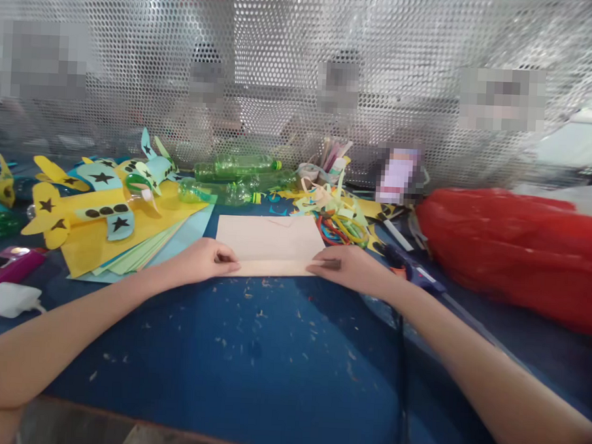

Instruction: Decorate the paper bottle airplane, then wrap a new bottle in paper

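Observation:
A pale cream sheet of paper (270, 237) lies on the blue table, its near edge turned up into a narrow fold or crease. My left hand (210, 259) pinches the near left corner between thumb and fingers. At the near right corner my right hand (346, 267) grips the same sheet in a like pinch. Just left of the sheet is a stack of yellow, green and blue paper (148, 242). A yellow paper-covered airplane (80, 211) with black stars rests on that stack.
Green plastic bottles (239, 167) lie behind the sheet. Paper strips and rubber bands (342, 227) are heaped to its right, near a dark blue glue gun (414, 266). A red plastic bag (510, 251) fills the right side. Paper scraps dot the blue table (250, 364). Perforated metal (285, 25) stands behind.

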Action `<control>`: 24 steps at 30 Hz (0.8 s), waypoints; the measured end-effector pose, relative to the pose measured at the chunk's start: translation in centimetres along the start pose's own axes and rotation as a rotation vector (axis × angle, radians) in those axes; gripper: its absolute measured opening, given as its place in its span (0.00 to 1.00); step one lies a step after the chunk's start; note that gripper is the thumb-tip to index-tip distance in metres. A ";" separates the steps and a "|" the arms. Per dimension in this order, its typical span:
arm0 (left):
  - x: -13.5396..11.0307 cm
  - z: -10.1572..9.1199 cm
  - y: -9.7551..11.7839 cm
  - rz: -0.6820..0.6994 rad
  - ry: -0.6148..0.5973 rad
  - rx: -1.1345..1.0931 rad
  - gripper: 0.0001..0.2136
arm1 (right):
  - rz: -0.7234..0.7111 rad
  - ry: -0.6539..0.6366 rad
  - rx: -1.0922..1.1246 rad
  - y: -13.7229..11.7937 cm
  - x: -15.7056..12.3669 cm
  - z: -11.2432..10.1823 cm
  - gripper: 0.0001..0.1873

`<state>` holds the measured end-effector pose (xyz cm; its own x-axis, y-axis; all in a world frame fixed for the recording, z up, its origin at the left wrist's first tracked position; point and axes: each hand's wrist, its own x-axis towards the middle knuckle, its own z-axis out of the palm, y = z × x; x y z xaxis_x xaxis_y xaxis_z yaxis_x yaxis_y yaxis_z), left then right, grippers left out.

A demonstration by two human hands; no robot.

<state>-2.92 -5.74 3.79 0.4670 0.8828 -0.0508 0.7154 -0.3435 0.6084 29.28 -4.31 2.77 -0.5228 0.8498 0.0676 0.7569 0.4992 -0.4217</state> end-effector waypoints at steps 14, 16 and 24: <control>0.6 -0.6 -1.0 -0.054 0.001 -0.016 0.15 | 0.135 -0.005 -0.033 1.7 0.4 -0.6 0.14; 0.8 -0.6 -1.3 -0.080 0.034 -0.018 0.16 | 0.133 -0.003 -0.049 1.6 0.4 -0.6 0.12; 1.0 0.4 -1.3 -0.121 0.181 0.085 0.13 | 0.184 0.002 -0.123 1.5 0.6 -0.2 0.10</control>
<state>-3.15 -4.52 2.63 0.2802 0.9595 0.0283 0.8053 -0.2510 0.5371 30.20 -3.03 2.39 -0.3711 0.9286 0.0013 0.8815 0.3528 -0.3140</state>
